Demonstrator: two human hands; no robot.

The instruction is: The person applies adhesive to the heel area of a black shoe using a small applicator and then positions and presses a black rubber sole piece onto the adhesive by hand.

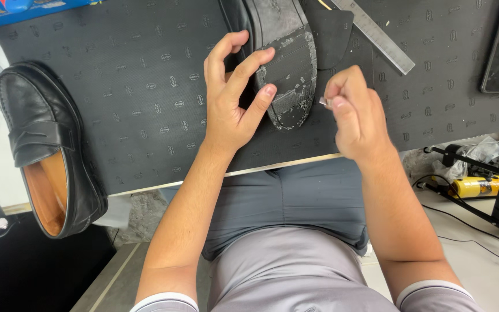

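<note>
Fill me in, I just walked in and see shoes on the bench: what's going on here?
A seated person works at a black mat. Their left hand steadies an upturned shoe, fingers on its worn, scuffed sole. The right hand pinches a small metal piece right beside the sole's edge. The other shoe, a black loafer, sits upright at the mat's left edge. A metal ruler lies behind.
</note>
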